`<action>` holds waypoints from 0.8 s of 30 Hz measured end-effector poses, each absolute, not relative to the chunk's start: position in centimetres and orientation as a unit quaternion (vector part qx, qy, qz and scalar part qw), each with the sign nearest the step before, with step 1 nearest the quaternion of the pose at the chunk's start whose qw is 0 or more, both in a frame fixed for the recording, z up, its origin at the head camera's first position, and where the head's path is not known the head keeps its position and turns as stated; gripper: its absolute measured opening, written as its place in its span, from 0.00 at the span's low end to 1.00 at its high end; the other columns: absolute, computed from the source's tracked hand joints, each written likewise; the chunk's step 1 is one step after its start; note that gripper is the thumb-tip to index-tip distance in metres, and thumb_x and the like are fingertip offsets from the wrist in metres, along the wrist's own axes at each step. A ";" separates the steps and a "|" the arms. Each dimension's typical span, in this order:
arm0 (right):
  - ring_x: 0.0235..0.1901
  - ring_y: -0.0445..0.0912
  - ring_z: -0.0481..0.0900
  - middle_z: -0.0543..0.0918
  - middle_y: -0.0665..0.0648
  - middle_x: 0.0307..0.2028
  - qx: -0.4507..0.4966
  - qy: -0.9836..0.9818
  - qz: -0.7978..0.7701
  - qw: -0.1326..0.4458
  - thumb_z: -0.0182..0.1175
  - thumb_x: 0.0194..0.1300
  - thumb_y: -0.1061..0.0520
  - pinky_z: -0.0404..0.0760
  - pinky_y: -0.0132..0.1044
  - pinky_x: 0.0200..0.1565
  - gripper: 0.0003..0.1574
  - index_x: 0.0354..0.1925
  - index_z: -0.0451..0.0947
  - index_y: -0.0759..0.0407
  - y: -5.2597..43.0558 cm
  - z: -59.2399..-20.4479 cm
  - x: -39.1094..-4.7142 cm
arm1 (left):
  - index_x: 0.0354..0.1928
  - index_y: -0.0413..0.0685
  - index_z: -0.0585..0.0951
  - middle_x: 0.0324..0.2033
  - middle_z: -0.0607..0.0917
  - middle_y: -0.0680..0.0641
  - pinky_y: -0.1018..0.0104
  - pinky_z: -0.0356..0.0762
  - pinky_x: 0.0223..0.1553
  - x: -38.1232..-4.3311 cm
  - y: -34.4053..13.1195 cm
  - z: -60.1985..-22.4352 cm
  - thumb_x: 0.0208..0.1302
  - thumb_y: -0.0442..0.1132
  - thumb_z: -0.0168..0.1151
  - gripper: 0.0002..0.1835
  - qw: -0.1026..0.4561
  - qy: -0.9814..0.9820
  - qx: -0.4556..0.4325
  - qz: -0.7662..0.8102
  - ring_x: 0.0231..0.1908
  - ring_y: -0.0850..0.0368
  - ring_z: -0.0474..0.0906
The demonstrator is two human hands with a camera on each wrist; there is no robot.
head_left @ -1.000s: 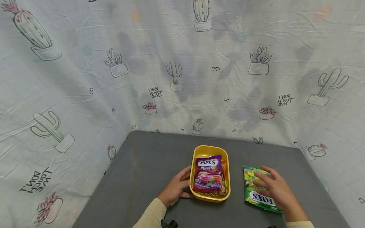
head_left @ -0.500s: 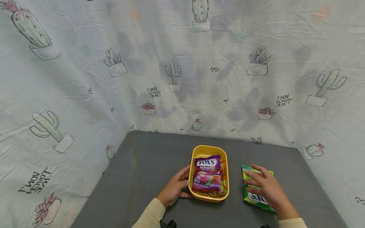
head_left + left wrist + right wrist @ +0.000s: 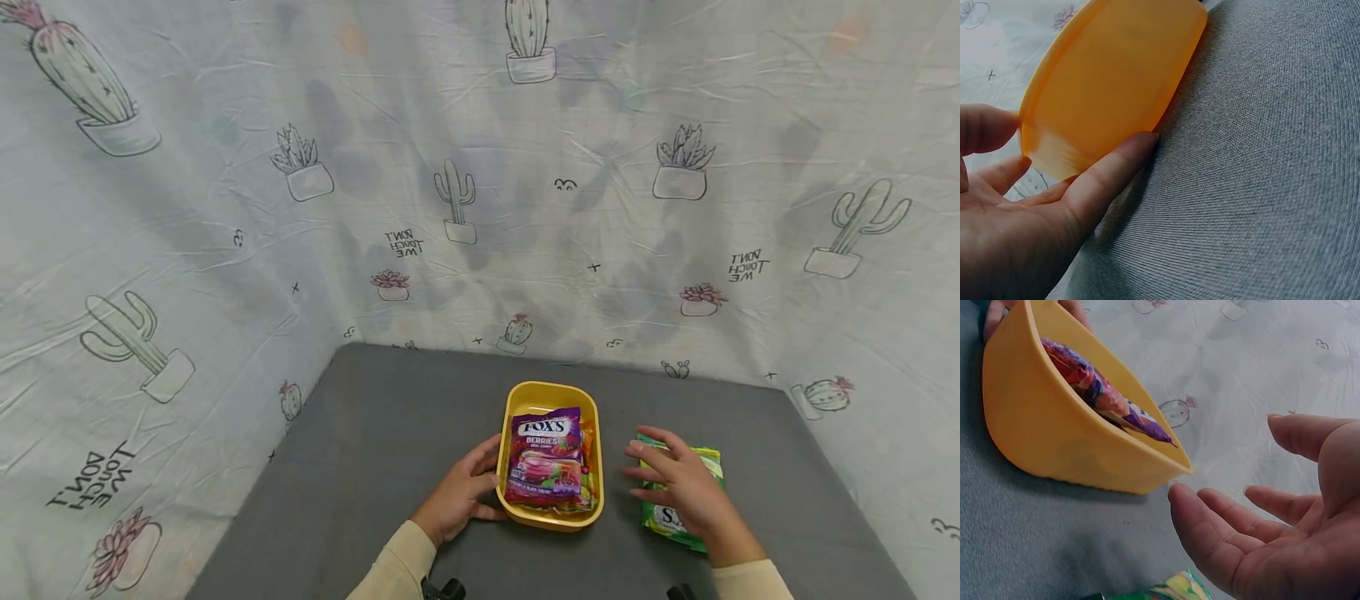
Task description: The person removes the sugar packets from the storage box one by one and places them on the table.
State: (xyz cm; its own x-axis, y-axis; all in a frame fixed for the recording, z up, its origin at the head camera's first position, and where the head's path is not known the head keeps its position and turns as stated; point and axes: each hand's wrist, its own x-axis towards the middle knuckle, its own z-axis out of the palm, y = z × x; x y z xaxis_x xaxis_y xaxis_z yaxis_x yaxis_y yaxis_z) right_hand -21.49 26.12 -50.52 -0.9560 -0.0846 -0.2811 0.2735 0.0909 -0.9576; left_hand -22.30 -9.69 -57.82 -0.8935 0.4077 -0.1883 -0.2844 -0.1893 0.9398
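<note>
A yellow plastic tub (image 3: 553,522) stands on the grey table. In it lies a purple Fox's Berries candy bag (image 3: 543,468), partly covering another orange and green packet (image 3: 587,475). My left hand (image 3: 456,493) touches the tub's left wall with its fingertips; the left wrist view has the fingers spread along that wall (image 3: 1116,81). To the right of the tub, a green Fox's candy bag (image 3: 675,529) lies flat. Above this bag my right hand (image 3: 686,493) is held with fingers apart and nothing between them, its fingertips toward the tub.
The grey table (image 3: 420,400) reaches back to a white curtain (image 3: 337,250) printed with cacti. This curtain also hangs on the left and right sides.
My right hand has moved left across the green candy bag, closer to the tub. The left hand, the tub and the bags keep their places.
</note>
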 end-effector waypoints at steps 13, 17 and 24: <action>0.62 0.68 0.82 0.69 0.77 0.73 0.060 0.725 -0.672 0.135 0.61 0.84 0.43 0.89 0.57 0.50 0.49 0.85 0.52 0.64 24.1 -50.6 -22.1 | 0.87 0.49 0.58 0.80 0.62 0.31 0.31 0.85 0.47 -22.4 -9.5 -58.2 0.80 0.33 0.58 0.38 0.225 0.590 0.053 0.774 0.65 0.33 0.77; 0.61 0.67 0.83 0.68 0.77 0.73 0.054 0.718 -0.679 0.140 0.62 0.83 0.44 0.88 0.58 0.50 0.49 0.84 0.53 0.65 23.6 -50.6 -22.2 | 0.87 0.48 0.58 0.80 0.63 0.31 0.30 0.85 0.47 -22.5 -9.4 -58.1 0.80 0.33 0.58 0.38 0.223 0.592 0.052 0.773 0.65 0.33 0.78; 0.59 0.68 0.83 0.73 0.75 0.69 0.049 0.713 -0.685 0.140 0.61 0.84 0.45 0.89 0.59 0.48 0.46 0.83 0.55 0.65 22.7 -50.6 -22.1 | 0.87 0.48 0.58 0.80 0.63 0.31 0.31 0.85 0.47 -22.4 -9.4 -58.0 0.80 0.34 0.59 0.39 0.225 0.595 0.048 0.770 0.64 0.33 0.78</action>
State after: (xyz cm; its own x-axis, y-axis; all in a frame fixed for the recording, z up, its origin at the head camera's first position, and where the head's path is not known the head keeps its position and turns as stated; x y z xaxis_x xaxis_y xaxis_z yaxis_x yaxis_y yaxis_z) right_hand -22.15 22.72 -50.62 -0.9563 -0.1222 -0.2656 0.2606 0.0557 -0.9638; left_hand -22.38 -9.44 -57.97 -0.8941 0.4037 -0.1938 -0.2898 -0.1918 0.9377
